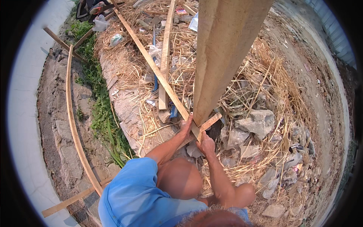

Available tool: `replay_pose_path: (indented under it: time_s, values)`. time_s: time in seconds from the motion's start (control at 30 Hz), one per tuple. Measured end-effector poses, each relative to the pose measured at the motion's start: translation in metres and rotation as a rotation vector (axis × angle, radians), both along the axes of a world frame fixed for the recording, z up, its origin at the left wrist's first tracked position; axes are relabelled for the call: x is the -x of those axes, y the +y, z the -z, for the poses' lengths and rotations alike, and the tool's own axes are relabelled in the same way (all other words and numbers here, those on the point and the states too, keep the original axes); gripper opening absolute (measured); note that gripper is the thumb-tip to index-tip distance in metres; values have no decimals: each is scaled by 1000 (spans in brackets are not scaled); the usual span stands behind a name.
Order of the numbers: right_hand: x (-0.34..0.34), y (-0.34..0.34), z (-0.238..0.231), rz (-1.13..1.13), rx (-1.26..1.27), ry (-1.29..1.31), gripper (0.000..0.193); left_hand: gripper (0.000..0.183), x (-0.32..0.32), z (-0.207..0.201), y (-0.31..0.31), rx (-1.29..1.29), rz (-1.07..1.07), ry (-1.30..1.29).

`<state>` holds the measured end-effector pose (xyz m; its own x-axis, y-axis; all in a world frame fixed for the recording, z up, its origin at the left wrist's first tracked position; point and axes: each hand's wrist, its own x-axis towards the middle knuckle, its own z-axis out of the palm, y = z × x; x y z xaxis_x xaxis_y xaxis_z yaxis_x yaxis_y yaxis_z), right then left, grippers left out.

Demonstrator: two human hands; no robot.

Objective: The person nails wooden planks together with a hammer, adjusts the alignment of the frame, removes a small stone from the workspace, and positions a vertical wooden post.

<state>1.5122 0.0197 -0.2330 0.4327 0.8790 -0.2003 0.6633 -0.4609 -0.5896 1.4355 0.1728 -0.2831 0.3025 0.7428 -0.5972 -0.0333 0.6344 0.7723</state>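
The work lies outdoors on rough ground, where dry straw (278, 79) is strewn over rubble. A flat pale slab (123, 108) stretches to the left, bordered by a strip of green weeds (96, 87); farther left, a curved-looking batten (69, 94) spans stony earth beside a whitish concrete surface (26, 113). To the right, bare dirt (295, 53) runs toward the rim of the view, and a broken grey block (257, 124) sits among the straw.

Crumpled plastic bags are scattered about: one (101, 23) near the top left, another (238, 137) beside the block, and a third (269, 183) lower down. Whether they hold anything cannot be told.

A thick wooden post (228, 45) comes down from the top, its lower end just above the person's hands. There a long batten (166, 86) crosses a short piece of wood (211, 121). The right hand (206, 144) has its grip closed around the short piece's near end. The left hand (185, 127) touches the long batten, thumb pointing up; its fingers are partly hidden, so how firm that grip is cannot be told.
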Motion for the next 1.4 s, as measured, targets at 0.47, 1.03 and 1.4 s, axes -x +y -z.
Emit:
replay_pose_path:
  time_s: [0.47, 1.03, 1.4]
  values:
    - [16, 3, 1, -19, -39, -12, 58, 75, 15, 33, 3, -71, -115, 35]
    - [52, -17, -2, -28, 28, -13, 55, 65, 47, 1, -21, -30, -62, 129]
    - [44, -10, 2, -33, 23, -26, 58, 79, 44, -42, -15, -6, -35, 58]
